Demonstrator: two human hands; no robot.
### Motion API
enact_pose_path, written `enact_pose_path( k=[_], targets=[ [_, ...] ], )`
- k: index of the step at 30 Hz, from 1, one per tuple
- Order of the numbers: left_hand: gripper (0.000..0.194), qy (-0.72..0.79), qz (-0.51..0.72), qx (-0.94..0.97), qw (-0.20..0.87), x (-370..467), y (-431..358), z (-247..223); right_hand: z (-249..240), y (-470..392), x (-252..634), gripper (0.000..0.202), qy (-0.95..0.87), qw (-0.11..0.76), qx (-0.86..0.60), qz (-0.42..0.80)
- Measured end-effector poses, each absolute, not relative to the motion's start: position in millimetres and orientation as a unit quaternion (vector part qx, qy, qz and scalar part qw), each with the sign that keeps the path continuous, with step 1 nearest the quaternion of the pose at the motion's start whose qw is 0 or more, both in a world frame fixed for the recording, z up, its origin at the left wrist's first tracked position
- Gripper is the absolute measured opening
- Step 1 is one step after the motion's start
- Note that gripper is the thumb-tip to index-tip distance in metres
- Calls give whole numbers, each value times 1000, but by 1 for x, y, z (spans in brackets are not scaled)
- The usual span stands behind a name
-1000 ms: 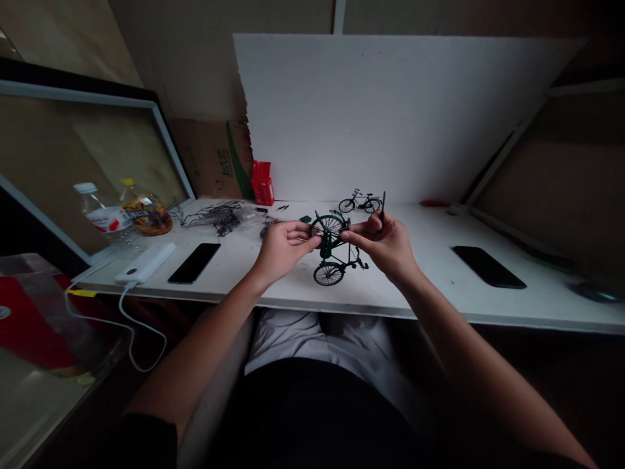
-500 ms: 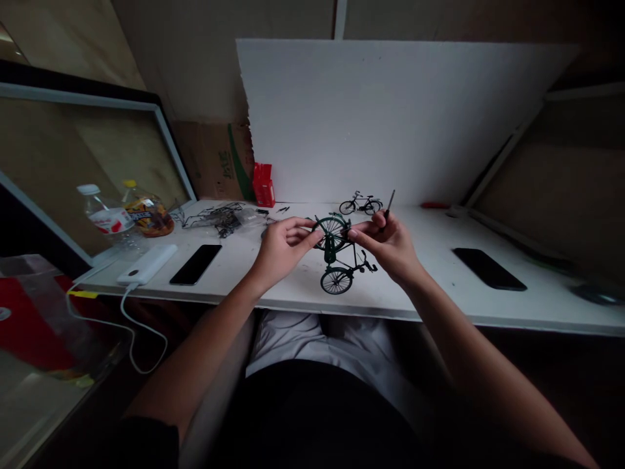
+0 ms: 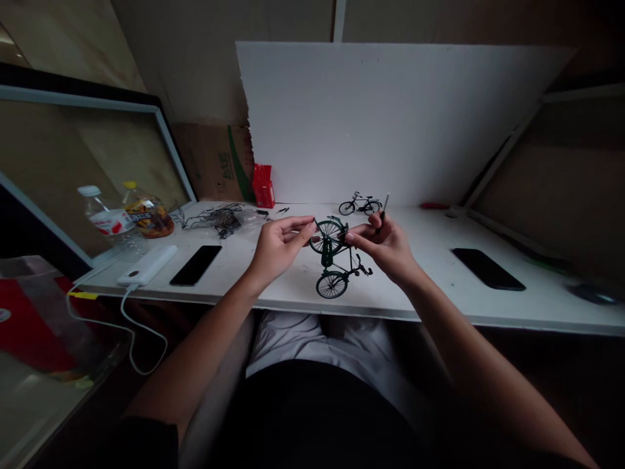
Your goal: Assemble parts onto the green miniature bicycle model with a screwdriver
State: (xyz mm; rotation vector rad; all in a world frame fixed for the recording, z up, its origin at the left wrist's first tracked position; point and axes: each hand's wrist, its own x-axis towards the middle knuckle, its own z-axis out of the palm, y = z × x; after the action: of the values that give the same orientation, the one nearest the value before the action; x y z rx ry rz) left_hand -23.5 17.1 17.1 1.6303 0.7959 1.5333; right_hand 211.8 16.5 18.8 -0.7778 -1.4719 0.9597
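The green model bicycle (image 3: 327, 253) is up in front of the person, above the near part of the table (image 3: 434, 260), turned on its side with one wheel above the other. It looks largely together: both wheels, the frame and the handlebars are in place. Whether every joint is tight, or any small piece is missing, I cannot tell. Dark wiry parts (image 3: 222, 218) lie loose in a heap towards the back left, and a complete-looking black model bicycle (image 3: 360, 206) stands at the back.

The left hand (image 3: 279, 253) comes in from the side, wrist low, with thumb and forefinger pinched narrow on a thin bar (image 3: 317, 228) at the upper wheel's edge. The right hand (image 3: 393, 253) faces it, its thumb and forefinger gripping the bicycle beside the same wheel, while the curled fingers also hold a small screwdriver (image 3: 383, 215), tip upwards. Both forearms reach forward and inward.
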Motion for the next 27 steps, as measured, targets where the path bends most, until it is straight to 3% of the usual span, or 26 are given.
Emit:
enact_pose_path(
  k=[27],
  targets=[
    [43, 314, 538, 675, 395, -23, 9, 22, 17, 11, 211, 63, -662, 556, -289, 411]
  ],
)
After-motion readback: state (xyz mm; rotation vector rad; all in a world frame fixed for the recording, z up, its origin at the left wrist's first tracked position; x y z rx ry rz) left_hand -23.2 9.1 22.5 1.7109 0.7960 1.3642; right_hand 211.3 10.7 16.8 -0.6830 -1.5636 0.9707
